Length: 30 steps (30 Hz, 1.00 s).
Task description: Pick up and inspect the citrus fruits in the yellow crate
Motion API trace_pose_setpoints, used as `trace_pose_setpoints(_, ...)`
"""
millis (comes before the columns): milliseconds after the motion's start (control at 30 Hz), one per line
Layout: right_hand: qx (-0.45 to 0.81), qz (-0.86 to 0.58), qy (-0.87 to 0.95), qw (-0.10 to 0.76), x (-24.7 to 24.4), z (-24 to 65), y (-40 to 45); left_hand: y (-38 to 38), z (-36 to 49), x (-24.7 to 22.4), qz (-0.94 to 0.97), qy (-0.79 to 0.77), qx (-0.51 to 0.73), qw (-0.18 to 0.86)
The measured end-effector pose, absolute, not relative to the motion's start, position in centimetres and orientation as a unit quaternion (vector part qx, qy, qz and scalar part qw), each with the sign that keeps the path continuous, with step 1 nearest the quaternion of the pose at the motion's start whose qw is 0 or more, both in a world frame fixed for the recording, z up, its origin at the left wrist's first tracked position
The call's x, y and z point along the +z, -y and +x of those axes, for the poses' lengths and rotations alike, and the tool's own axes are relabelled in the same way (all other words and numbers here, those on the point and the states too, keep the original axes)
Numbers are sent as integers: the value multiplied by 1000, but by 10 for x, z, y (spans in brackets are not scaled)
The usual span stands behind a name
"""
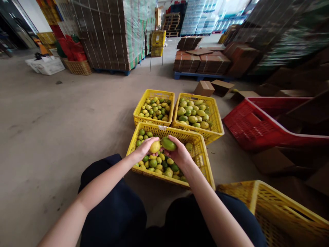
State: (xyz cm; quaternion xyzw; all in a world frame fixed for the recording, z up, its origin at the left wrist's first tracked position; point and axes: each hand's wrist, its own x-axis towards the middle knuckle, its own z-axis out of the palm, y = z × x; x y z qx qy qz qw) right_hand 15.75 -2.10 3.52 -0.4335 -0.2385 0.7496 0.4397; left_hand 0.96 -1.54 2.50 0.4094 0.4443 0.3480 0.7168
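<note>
My left hand (144,149) is closed around a yellow lemon (155,147). Close beside it, my right hand (180,151) grips a green lemon (169,144), larger and more elongated. Both fruits are held above the near yellow crate (208,168), which contains many loose green and yellow lemons (159,168). Behind it stand two more yellow crates: the left one (135,118) has small yellow-green lemons (155,108), and the right one (218,118) has bigger ones (194,111). My fingertips are partly hidden behind the fruits.
A red crate (241,127) and open cardboard boxes (275,159) are on the right. Another yellow crate (255,195) is by my right knee. Farther off are flattened cartons on a blue pallet (177,75), a wrapped stack (102,34) and a wicker basket (79,67). Concrete floor (64,120) extends left.
</note>
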Motion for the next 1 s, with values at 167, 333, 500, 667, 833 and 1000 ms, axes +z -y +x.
trace_pose_setpoints(167,749,-440,225,441,37,157,21,14,10,25,389,-458,343,722)
trace_pose_setpoints(333,758,-438,210,436,39,157,21,16,11,28,369,-460,353,726)
trace_pose_setpoints(500,750,-445,213,440,38,158,20,10,5,33,383,-442,356,729)
trace_pose_setpoints(667,734,-449,206,466,40,175,23,15,-1,17,535,-433,160,708)
trace_pose_setpoints(833,696,-464,182,516,54,206,32,70,12,-42,588,-341,-253,689)
trace_pose_setpoints(1000,693,-435,198,540,63,221,42,80,22,-50,564,-371,-252,693)
